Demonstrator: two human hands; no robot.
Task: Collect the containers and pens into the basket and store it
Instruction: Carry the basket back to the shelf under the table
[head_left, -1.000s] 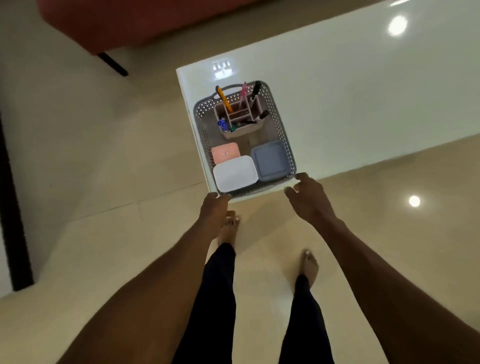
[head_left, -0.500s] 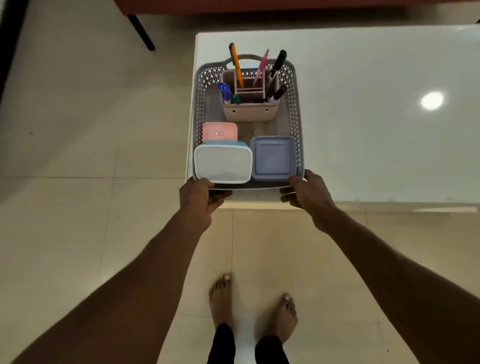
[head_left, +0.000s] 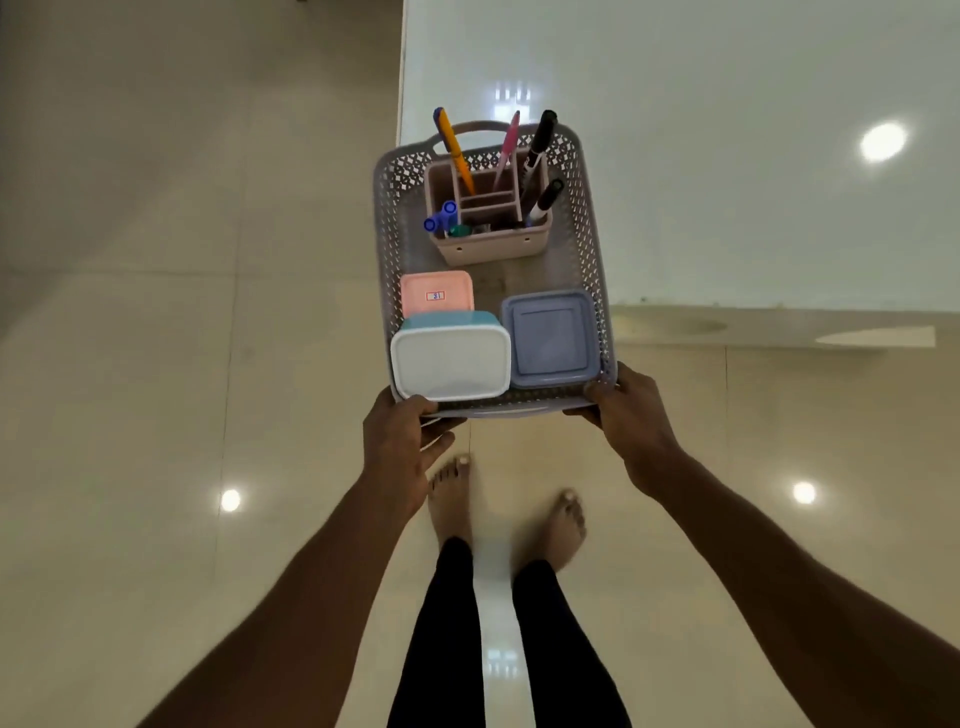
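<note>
A grey perforated basket (head_left: 584, 218) hangs partly off the near left corner of the white table (head_left: 727, 156). My left hand (head_left: 400, 452) grips its near left corner and my right hand (head_left: 631, 421) grips its near right corner. Inside, a pink pen holder (head_left: 498, 244) stands at the far end with several pens, among them a yellow pen (head_left: 454, 150) and a black marker (head_left: 540, 140). Near me lie a white-lidded container (head_left: 451, 356), a pink container (head_left: 436, 291) behind it, and a blue-grey container (head_left: 550, 338) to the right.
The glossy beige tiled floor (head_left: 156, 364) lies to the left and below me. My bare feet (head_left: 452, 499) stand just below the basket. The table's near edge (head_left: 779, 306) runs off to the right.
Both hands closed on the basket's near edge and drew it toward me, so it now overhangs the table corner. My view came closer to the basket.
</note>
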